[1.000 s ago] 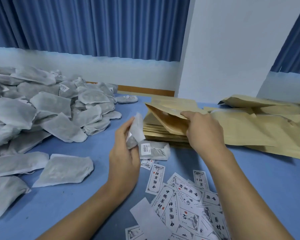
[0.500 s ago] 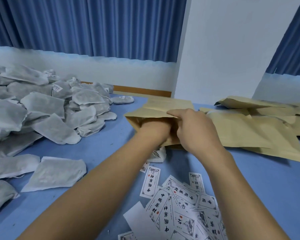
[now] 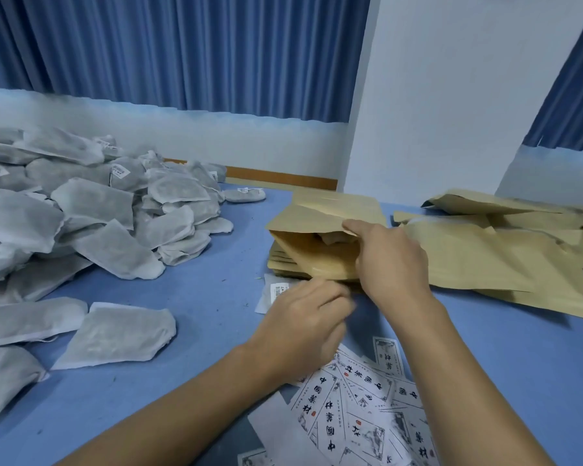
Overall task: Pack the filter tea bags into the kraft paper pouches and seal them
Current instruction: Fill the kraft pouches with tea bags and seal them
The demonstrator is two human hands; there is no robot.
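Withdrawn from the pouch [image 3: 317,260] pinched open by the right hand [image 3: 391,264], left hand [image 3: 303,321], grip unclear, must lift next tea bag [image 3: 270,294].

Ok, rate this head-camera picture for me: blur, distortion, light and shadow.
Head view: wide-angle bending tilts the white pillar and curtain; light is soft and bluish, no glare, faint shadows under the kraft pouch the right hand holds; the left hand is slightly motion-smeared; printed labels read sharp, the tea bag pile softens leftward.
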